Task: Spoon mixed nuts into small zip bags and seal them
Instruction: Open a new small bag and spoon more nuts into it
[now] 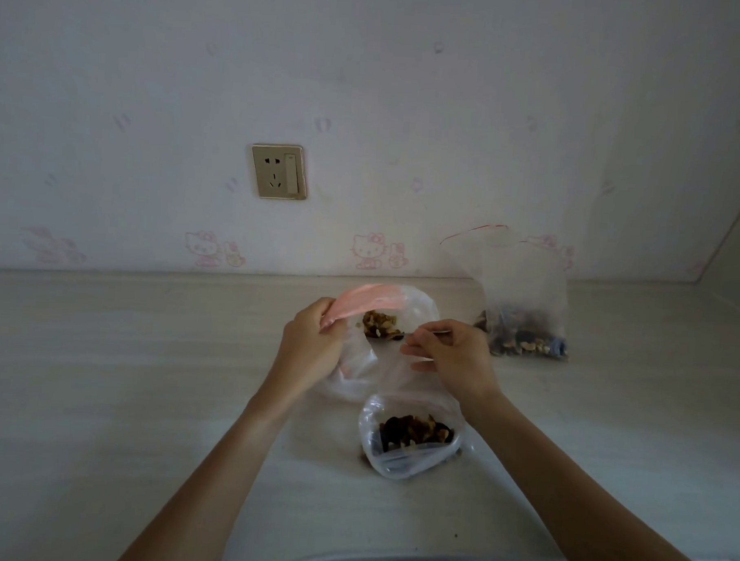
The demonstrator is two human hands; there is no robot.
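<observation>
My left grip (310, 341) pinches the pink-edged rim of a clear plastic zip bag (418, 308), holding its mouth open. My right grip (450, 351) closes on a slim metal spoon (404, 335) heaped with mixed nuts (379, 323) at that mouth. Near my right wrist, a second clear bag of nuts (412, 439) lies on the pale table (123, 354); a larger red-zipped bag (524, 304) stands to the right.

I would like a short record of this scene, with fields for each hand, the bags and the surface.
left hand: holds the pink rim of the open bag
right hand: holds the spoon, loaded with nuts, at the bag mouth
near bag: open, some nuts inside
far bag: upright on the right, nuts at the bottom
counter: pale, wall socket above
</observation>
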